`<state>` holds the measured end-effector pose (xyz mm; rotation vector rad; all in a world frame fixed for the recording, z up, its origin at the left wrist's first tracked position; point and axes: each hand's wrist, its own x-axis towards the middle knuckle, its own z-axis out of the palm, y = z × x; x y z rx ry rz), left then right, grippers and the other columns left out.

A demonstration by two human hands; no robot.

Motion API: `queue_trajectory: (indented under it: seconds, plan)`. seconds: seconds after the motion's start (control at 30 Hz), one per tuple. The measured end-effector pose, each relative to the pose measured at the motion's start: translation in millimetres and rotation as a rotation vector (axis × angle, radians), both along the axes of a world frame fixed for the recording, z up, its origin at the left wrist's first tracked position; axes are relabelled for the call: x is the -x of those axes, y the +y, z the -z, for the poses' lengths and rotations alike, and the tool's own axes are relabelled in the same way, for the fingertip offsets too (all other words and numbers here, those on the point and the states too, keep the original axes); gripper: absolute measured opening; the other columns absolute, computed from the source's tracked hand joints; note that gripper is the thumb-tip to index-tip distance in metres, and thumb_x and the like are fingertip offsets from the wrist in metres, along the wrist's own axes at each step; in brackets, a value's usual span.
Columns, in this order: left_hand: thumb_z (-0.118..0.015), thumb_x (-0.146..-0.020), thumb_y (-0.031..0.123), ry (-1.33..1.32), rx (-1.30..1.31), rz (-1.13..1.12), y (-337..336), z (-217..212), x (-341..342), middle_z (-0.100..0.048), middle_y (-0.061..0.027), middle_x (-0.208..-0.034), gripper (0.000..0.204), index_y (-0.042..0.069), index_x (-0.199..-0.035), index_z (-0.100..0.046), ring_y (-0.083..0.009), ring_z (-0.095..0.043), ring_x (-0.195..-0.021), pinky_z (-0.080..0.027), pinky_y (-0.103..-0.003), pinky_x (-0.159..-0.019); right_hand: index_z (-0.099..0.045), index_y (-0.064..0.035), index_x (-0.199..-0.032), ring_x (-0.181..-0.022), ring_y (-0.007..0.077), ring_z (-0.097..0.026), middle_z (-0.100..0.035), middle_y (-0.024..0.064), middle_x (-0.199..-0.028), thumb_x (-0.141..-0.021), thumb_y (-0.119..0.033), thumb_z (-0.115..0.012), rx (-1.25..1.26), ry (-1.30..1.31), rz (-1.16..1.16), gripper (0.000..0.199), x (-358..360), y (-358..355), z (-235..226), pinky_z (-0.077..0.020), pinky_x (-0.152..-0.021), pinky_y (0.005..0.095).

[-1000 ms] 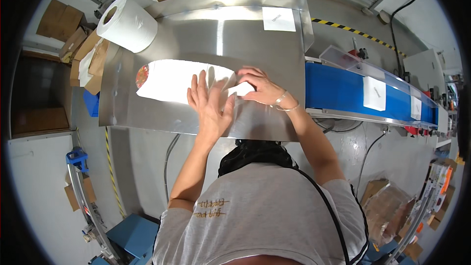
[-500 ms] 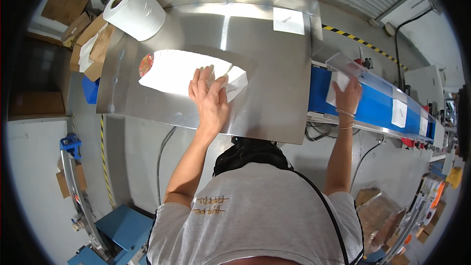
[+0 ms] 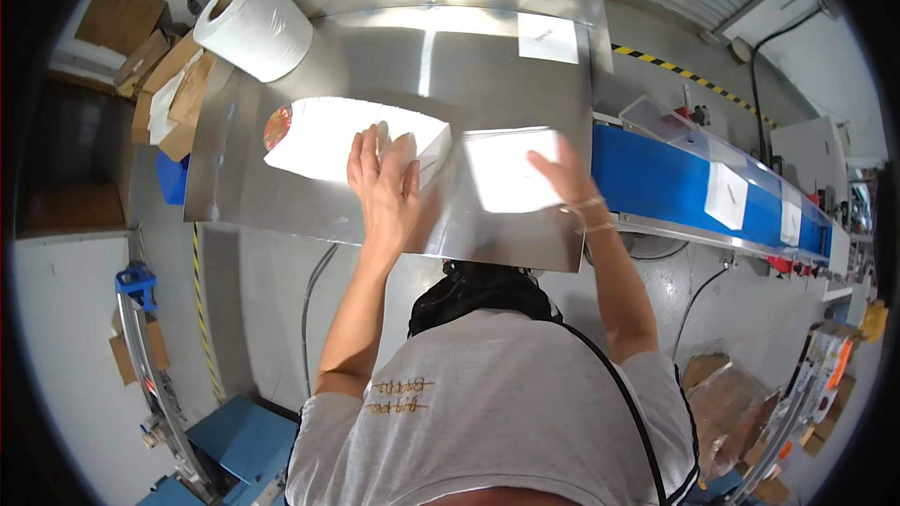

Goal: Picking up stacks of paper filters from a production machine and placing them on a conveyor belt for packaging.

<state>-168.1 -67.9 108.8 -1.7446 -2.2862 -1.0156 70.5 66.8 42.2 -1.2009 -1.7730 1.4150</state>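
Note:
On the steel table lies a leaning row of white flat packets [image 3: 323, 141], with a red patterned round piece [image 3: 277, 128] at its left end. My left hand [image 3: 382, 183] rests on the right part of that row, its fingers spread. Over the right side of the table, my right hand [image 3: 568, 173] grips a square white packet [image 3: 511, 171] by its right edge; hand and packet are smeared by motion. Two more white packets [image 3: 726, 195] lie apart on the blue conveyor belt [image 3: 647, 169] at the right.
A big white roll [image 3: 267, 37] stands at the table's far left corner. A white printed sheet [image 3: 547, 37] lies near the far right corner of the steel table [image 3: 375, 47]. A clear guard [image 3: 661, 122] runs along the belt's far side. Cardboard boxes [image 3: 173, 98] stand at the left.
My right hand has moved left from the belt to over the table, bringing a white packet along. The packets on the belt have shifted left. My left hand has slid slightly left on the row.

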Motion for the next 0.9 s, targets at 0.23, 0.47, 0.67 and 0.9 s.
queue_trajectory:
  seconds: [0.23, 0.47, 0.67, 0.9]
  plan:
    - [-0.063, -0.077, -0.004, -0.032, -0.045, 0.022, 0.3, 4.1, 2.6, -0.045, -0.0185, -0.134, 0.033, 0.007, -0.108, -0.066, -0.0409, -0.035, -0.128, -0.029, -0.05, -0.105, -0.058, -0.0018, -0.113, -0.089, 0.0253, -0.061, -0.064, 0.0144, -0.099, -0.083, -0.03, -0.07, -0.081, -0.495, 0.529, 0.043, -149.2, 38.6, 5.9, -0.0474, -0.076, 0.0351]
    - [-0.064, -0.078, -0.002, 0.057, -0.033, 0.042, 0.0, 2.8, 7.0, -0.046, -0.0162, -0.135, 0.031, 0.013, -0.105, -0.068, -0.0395, -0.037, -0.129, -0.03, -0.049, -0.104, -0.056, -0.0062, -0.117, -0.1, 0.0319, -0.059, -0.059, 0.0134, -0.116, -0.074, -0.015, -0.075, -0.695, -0.43, 0.113, 0.048, -51.9, 30.9, -14.1, -0.0479, -0.087, 0.0386]
    - [-0.066, -0.079, 0.003, 0.104, 0.007, 0.134, 2.4, -5.0, 10.3, -0.043, -0.0177, -0.138, 0.029, 0.012, -0.106, -0.067, -0.0414, -0.033, -0.131, -0.021, -0.053, -0.107, -0.056, -0.0102, -0.116, -0.109, 0.0193, -0.054, -0.054, 0.0083, -0.124, -0.076, -0.013, -0.073, -0.249, 0.014, -0.514, 0.044, 90.2, 8.4, -48.8, -0.0454, -0.09, 0.033]
    - [-0.067, -0.082, 0.007, -0.017, -0.014, 0.016, 2.6, -2.0, 30.1, -0.04, -0.0201, -0.139, 0.034, 0.01, -0.116, -0.063, -0.0404, -0.033, -0.131, -0.028, -0.05, -0.105, -0.059, 0.0004, -0.109, -0.091, 0.0131, -0.058, -0.063, 0.0057, -0.101, -0.087, -0.021, -0.068, 0.097, 0.119, -0.15, 0.032, 52.7, -3.5, -12.5, -0.0481, -0.079, 0.0278]
